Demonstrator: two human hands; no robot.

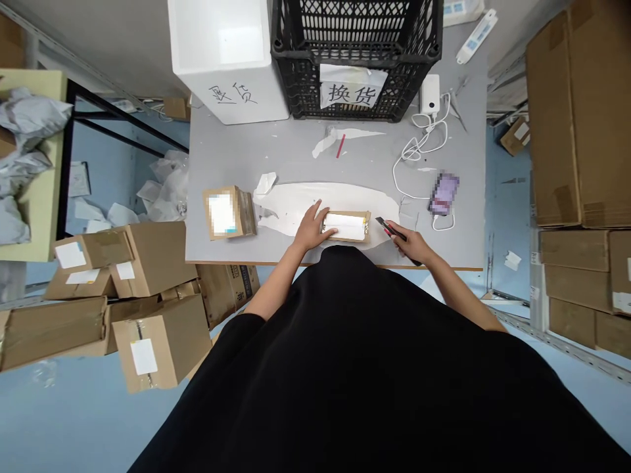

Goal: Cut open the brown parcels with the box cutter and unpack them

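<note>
A small flat cardboard box (346,226) with a white label lies near the table's front edge, on a white sheet (290,198). My left hand (311,228) rests at the box's left end, fingers spread, thumb on the label. To the right of the box, my right hand (413,246) is wrapped round a black utility knife (389,228), whose tip points up and left toward the box without touching it. A taped carton (245,211) with a label stands on the table at the left.
A white bin (224,59) and a black crate (355,58) stand at the table's back. A phone (444,194) and white cables lie on the right. Scissors (457,112) are behind them. Cartons (182,341) are piled on the left and right.
</note>
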